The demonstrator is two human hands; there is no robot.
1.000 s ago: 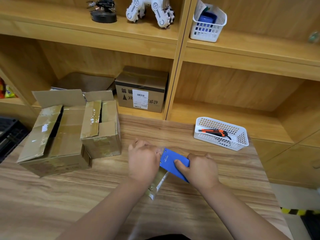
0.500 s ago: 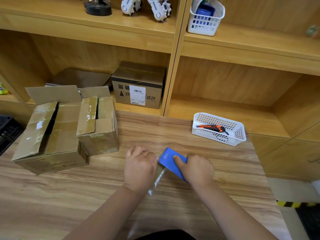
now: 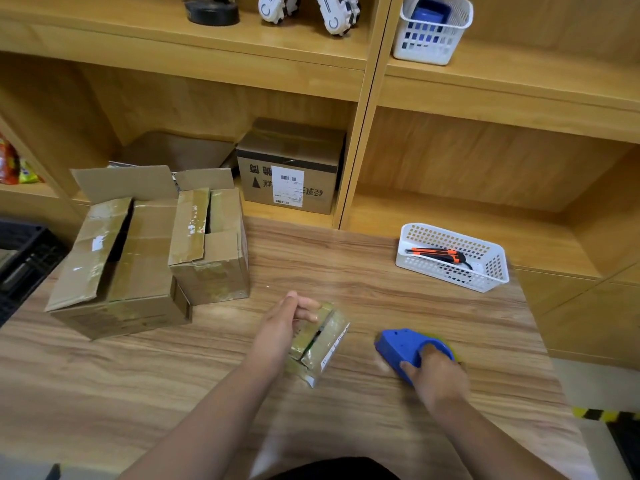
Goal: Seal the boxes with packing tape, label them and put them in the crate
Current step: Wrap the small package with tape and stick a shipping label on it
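A small tape-covered box (image 3: 320,341) lies on the wooden table (image 3: 381,292) in front of me. My left hand (image 3: 282,327) rests against its left side, fingers bent over the top edge. My right hand (image 3: 438,375) grips a blue tape dispenser (image 3: 403,348), set on the table to the right of the small box and apart from it. Two larger cardboard boxes stand at the left with flaps partly open: a big one (image 3: 117,268) and a smaller one (image 3: 211,244) beside it.
A black crate (image 3: 20,261) sits off the table's left edge. A white basket (image 3: 453,256) holding an orange utility knife stands at the back right. A labelled cardboard box (image 3: 291,168) sits on the shelf behind. The table's right edge drops to the floor.
My right hand has carried the blue dispenser off the small box and to the right. The small box, earlier hidden under both hands, now shows beside my left hand.
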